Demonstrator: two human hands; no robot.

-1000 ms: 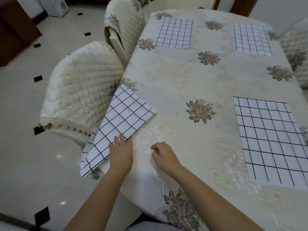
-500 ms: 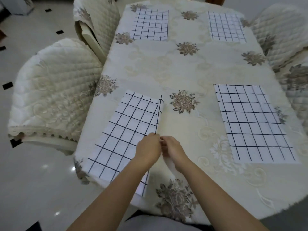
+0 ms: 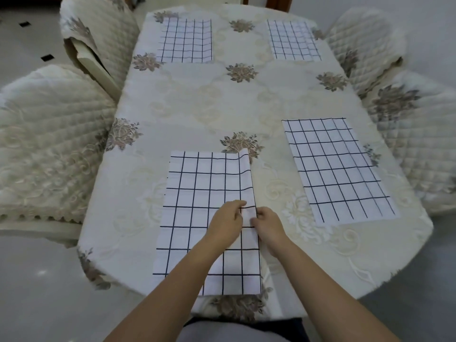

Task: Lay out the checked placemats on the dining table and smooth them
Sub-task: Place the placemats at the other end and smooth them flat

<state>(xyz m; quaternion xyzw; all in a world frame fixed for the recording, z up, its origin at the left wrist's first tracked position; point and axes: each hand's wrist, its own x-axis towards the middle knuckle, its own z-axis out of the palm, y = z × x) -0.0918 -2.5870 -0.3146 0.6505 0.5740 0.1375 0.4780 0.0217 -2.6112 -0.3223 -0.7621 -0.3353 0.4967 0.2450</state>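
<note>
Both hands, left hand [image 3: 228, 222] and right hand [image 3: 267, 224], pinch the folded checked placemat [image 3: 197, 206] on the desk [image 3: 197, 99]; three flat placemats lie beyond.

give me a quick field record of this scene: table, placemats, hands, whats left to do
surface: oval dining table under a cream floral tablecloth
mats laid flat: three white checked placemats, far left, far right, near right
mat in work: near-left white checked placemat, right edge still folded over, near end overhanging the table edge
left hand: pinching the folded edge
right hand: pinching the same edge from the right
seating: cream quilted chair covers on both sides
left to do: unfold and smooth the fourth mat
</note>
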